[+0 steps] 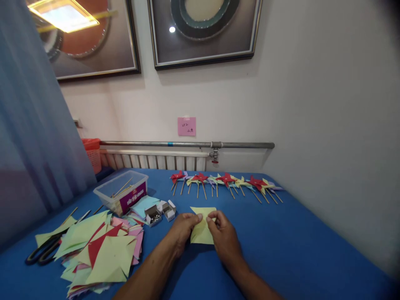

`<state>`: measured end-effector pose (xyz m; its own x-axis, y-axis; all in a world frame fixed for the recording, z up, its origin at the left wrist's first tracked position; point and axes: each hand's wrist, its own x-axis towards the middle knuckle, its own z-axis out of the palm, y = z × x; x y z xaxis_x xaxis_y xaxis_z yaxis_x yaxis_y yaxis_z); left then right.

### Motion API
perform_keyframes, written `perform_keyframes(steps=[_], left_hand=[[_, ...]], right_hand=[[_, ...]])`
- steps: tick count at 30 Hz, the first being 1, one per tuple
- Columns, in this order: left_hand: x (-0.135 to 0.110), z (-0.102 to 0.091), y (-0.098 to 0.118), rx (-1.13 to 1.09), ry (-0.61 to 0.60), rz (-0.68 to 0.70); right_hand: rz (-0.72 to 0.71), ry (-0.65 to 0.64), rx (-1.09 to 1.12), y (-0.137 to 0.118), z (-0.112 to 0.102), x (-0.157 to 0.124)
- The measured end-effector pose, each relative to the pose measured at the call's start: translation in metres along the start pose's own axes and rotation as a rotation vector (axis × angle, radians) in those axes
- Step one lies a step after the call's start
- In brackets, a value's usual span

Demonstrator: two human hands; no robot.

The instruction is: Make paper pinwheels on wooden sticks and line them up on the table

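Observation:
A yellow paper square (203,227) lies on the blue table (296,246) in front of me. My left hand (183,229) rests on its left side, thumb and fingers pinching a flap near the middle. My right hand (223,235) pinches the paper from the right, fingertips meeting the left hand's at the centre. Both hands are closed on the paper.
A row of finished paper pinwheels (225,181) on sticks lies at the back. A heap of cut coloured paper (100,250) sits at left, with black scissors (43,250), a clear plastic tub of sticks (121,191) and small open boxes of pins (161,212).

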<state>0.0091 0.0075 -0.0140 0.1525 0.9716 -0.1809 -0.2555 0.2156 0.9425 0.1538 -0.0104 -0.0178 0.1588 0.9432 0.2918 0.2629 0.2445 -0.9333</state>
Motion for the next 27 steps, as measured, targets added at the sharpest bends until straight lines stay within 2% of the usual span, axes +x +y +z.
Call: perform_keyframes(steps=[5, 13, 17, 23, 27], left_hand=[[0.005, -0.001, -0.005, 0.069, 0.079, 0.046], [0.014, -0.002, -0.012, 0.191, 0.175, 0.082], [0.010, -0.002, -0.006, 0.227, 0.159, 0.130], [0.006, -0.001, -0.002, 0.295, 0.119, 0.129], [0.008, -0.002, -0.006, 0.317, 0.133, 0.116]], right_hand=[[-0.014, 0.022, 0.009, -0.001, -0.002, 0.001], [0.018, -0.046, 0.063, 0.004, 0.002, -0.003], [0.063, -0.075, 0.192, 0.008, 0.004, -0.002], [0.109, -0.041, 0.293, 0.012, 0.003, 0.007], [0.028, 0.016, 0.190, 0.012, -0.003, 0.012]])
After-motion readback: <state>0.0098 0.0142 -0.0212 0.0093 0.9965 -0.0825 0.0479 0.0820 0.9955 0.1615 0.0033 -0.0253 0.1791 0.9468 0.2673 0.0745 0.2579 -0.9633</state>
